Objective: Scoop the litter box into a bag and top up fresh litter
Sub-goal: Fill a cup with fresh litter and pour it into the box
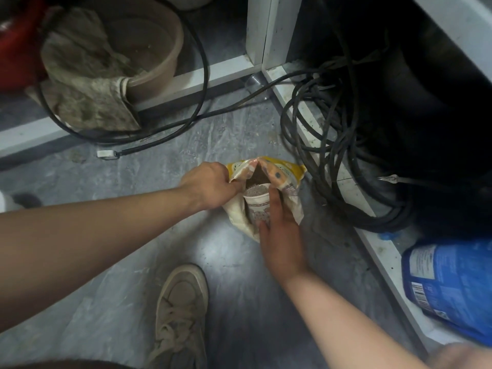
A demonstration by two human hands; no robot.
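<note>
1. Fingers of the left hand (210,186) are curled and pinch the left edge of the litter bag (266,198), pulling its mouth open.
2. Fingers of the right hand (279,233) are wrapped around a paper cup (257,206) that sits inside the mouth of the bag; the thumb lies on the near side of the cup.
3. The cup is filled with grey litter granules (255,189) up to its rim.
4. The litter bag, yellow and cream, stands on the grey floor (165,169) near the centre of the view, just beside a heap of black cables (327,155) at 2 o'clock from it.
5. A blue bag with a barcode (450,286) lies at 4 o'clock, on a white frame ledge (380,251).
6. A beige round basin (157,49) with a dirty cloth (87,83) hanging over its rim is at 10 o'clock.
7. A beige sneaker (181,312) is on the floor at 7 o'clock from the litter bag.
</note>
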